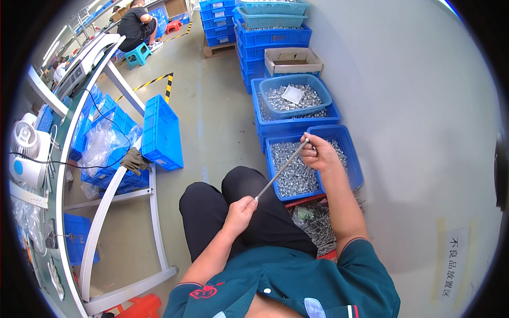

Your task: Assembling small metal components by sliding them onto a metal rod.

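While a green table [60,175] curves along the left edge of the frame and a pale wall [419,132] fills the right, the grey floor [225,127] runs between them. Blue bins [305,123], some holding small metal parts [294,181], stand by the wall from upper centre to middle right. A thin metal rod [281,170] slants across the centre. The left hand [241,213], lower, has its fingers closed near the rod's lower end; the right hand [319,152], farther forward, pinches the upper end, arm extended.
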